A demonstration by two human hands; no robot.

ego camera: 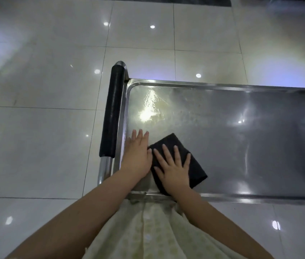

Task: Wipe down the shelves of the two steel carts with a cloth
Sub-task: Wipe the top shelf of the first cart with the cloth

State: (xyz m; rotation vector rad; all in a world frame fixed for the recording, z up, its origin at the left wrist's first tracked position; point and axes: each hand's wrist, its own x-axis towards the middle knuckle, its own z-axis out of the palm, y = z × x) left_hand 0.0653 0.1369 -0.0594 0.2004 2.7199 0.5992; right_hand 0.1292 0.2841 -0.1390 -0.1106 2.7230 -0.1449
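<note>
One shelf (241, 137) mid-wipe | right hand (174, 171) flat, pressed cloth (194, 165) near handle (112, 113) | left hand (137, 156) flat, nearer it | next: probably sweep away

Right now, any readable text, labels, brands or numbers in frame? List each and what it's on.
None: no readable text anywhere in the head view.
The steel cart shelf, the black handle, the black cloth and the floor tiles carry no print or label.
The garment shows only a pale pattern, no lettering.
</note>
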